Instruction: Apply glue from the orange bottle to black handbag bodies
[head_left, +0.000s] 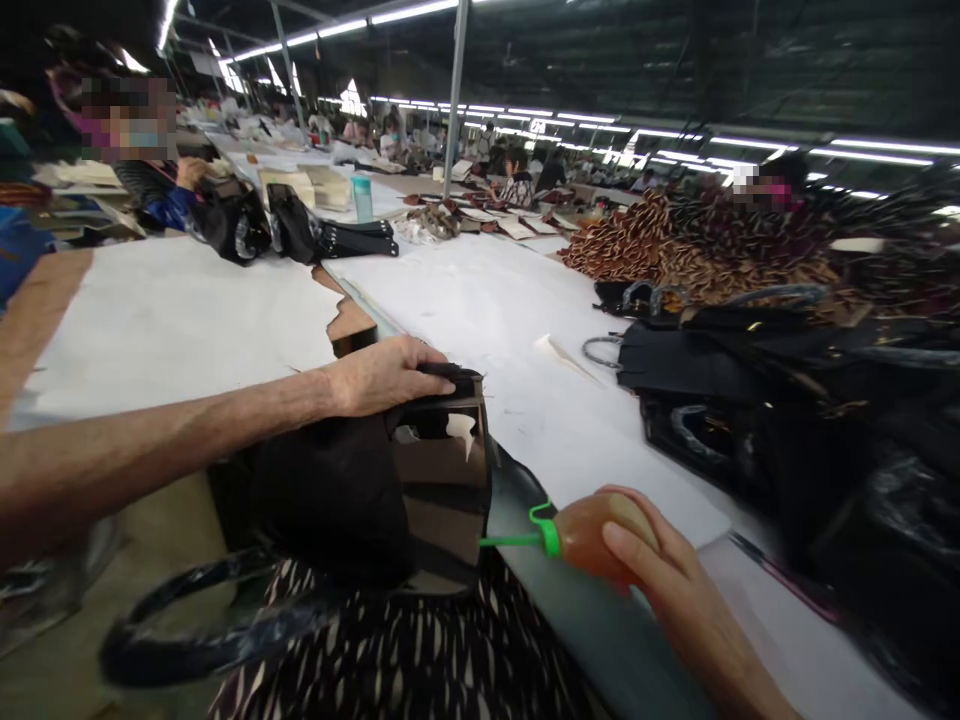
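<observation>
A black handbag (pixel 330 490) lies on its side across my lap and the table edge, with its open end turned to the right and brown lining showing. My left hand (pixel 390 378) grips the bag's upper edge, thumb over the rim. In my right hand (pixel 660 560) is a squeeze bottle (pixel 592 535) of amber liquid with a green cap and a thin green nozzle. The nozzle points left, its tip at the bag's open end; whether it touches I cannot tell. A plastic-wrapped bag handle (pixel 187 620) hangs at the lower left.
Several black bags (pixel 720 400) are heaped on the right of the white-covered table (pixel 480 290). Behind them is a large pile of brown pieces (pixel 675 240). A co-worker (pixel 150 180) handles black bags at the far left, near a teal bottle (pixel 362 199).
</observation>
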